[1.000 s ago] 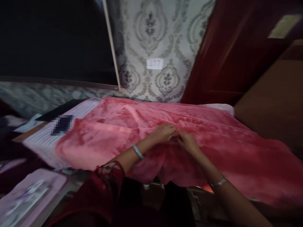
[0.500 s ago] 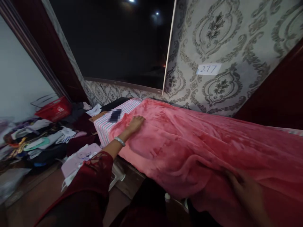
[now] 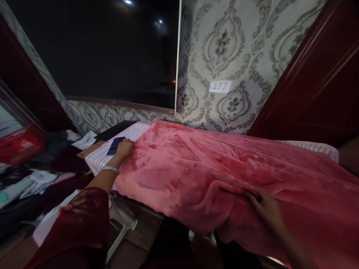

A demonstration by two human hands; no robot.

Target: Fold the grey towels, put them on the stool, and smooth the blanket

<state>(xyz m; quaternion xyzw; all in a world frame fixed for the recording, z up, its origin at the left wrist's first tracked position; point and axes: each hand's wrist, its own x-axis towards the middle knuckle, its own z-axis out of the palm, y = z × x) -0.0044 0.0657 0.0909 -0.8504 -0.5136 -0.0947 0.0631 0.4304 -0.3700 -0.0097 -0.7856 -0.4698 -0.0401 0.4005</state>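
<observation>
A pink plush blanket (image 3: 213, 168) lies spread over a striped board (image 3: 134, 134) that runs along the wall. My left hand (image 3: 123, 148) reaches far left and rests curled on the blanket's left edge, right beside a dark phone (image 3: 115, 145) lying on the striped cover. A bangle sits on that wrist. My right hand (image 3: 265, 207) lies low at the right on the blanket's near edge, fingers bent into a fold of the fabric.
A patterned wall carries a white label reading 277 (image 3: 220, 86), beside a large dark window (image 3: 106, 52). A red basket (image 3: 19, 144) and heaped clothes (image 3: 33, 179) fill the floor at left. Dark red wooden panels (image 3: 314, 82) stand at right.
My hands were together at the blanket's middle. They have parted: the left slid to the left edge by the phone, the right went to the near right edge. My view swung left.
</observation>
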